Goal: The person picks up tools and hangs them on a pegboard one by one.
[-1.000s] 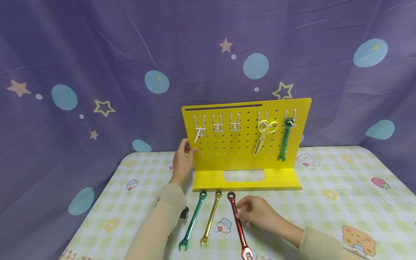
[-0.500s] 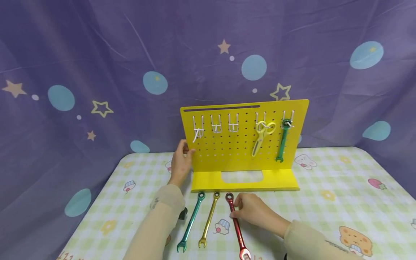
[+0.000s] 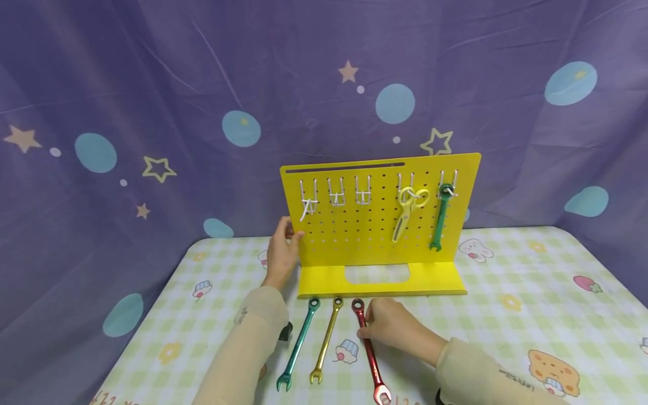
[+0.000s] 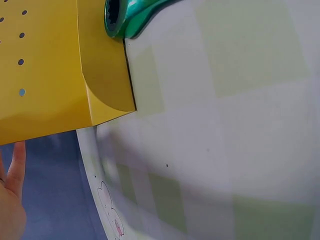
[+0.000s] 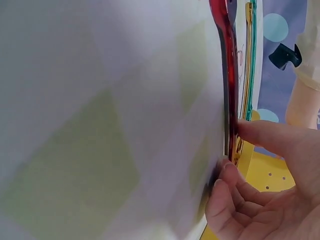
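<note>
A yellow pegboard (image 3: 349, 253) stands upright on the table, and my left hand (image 3: 282, 253) holds its left edge, thumb at the front and fingers partly hidden behind. My right hand (image 3: 397, 326) pinches the shaft of a red combination wrench (image 3: 372, 360) near its ring end. In the right wrist view, thumb and fingertips sit on opposite sides of the red wrench (image 5: 231, 75), which lies along the tabletop. To its left lie a gold wrench (image 3: 327, 343) and a teal wrench (image 3: 300, 344), ring ends towards the board.
Yellow scissors (image 3: 405, 216) and a green wrench (image 3: 441, 225) hang from white hooks on the board's right half. Three bare hooks, including a middle one (image 3: 336, 199), are on its left half. A checked cloth (image 3: 506, 337) covers the table; a purple curtain (image 3: 304, 84) hangs behind.
My right hand has moved left onto the red wrench, its fingers closing round the shaft. My left hand stays at the board's edge.
</note>
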Demonstrator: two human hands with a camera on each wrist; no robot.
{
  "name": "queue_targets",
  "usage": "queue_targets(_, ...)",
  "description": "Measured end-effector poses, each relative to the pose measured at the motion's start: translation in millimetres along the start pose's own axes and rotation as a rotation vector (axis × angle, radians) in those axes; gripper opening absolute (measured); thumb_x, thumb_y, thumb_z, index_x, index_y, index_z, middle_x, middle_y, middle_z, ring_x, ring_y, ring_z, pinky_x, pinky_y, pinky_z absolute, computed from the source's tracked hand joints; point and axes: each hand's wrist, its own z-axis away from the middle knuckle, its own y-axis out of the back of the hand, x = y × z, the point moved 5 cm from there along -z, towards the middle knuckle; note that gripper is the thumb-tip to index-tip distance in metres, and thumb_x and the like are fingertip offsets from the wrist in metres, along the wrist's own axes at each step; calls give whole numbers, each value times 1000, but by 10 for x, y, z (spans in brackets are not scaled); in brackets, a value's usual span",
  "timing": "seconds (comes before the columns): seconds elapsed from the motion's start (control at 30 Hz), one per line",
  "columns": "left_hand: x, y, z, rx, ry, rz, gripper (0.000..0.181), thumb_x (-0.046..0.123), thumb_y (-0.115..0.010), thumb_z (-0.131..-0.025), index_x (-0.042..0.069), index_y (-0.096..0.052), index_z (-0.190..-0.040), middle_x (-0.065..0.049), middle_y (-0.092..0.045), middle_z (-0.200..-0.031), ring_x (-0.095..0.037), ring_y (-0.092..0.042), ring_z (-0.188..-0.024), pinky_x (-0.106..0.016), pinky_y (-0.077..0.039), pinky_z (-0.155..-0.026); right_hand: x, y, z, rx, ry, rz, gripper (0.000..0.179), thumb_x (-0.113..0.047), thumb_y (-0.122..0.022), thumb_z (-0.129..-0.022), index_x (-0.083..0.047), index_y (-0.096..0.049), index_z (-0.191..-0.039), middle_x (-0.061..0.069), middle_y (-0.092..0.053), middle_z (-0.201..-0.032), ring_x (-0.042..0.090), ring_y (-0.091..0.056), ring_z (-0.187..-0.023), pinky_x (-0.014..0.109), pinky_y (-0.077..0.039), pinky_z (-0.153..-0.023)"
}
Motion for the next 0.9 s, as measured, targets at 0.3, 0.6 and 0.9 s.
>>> queue_targets(0.3, -79, 12, 77, 1, 3, -2, 24, 17, -67, -96, 12, -54, -116, -12, -62, -100, -30, -60, -96, -44, -47, -84, 12, -65, 47, -30, 8, -11, 21, -14, -84, -75, -7, -65, -73, -1, -56, -65, 13, -48, -55, 25, -39, -50)
queue_targets(0.6, -73, 13, 52, -20, 35, -10, 23, 17, -64, -98, 14, -53, -117, -10, -62, -103, -27, -57, -96, -42, -46, -82, 26, -64, 9, -42, 4, -26, 22, -14, -83, -78, -11, -64, -66, -2, -55, -58, 12, -46, -51, 24, -35, -48)
queue_targets(0.9, -9, -14, -34, -18, 18, 1, 23, 17, -64, -98, 13, -53, -117, -11, -63, -102, -26, -57, -95, -41, -46, -82, 28, 10, -42, -41, -13, 13, 23, -18, -83, -78, -12, -66, -63, -2, -54, -55, 12, -43, -50, 24, -32, -48)
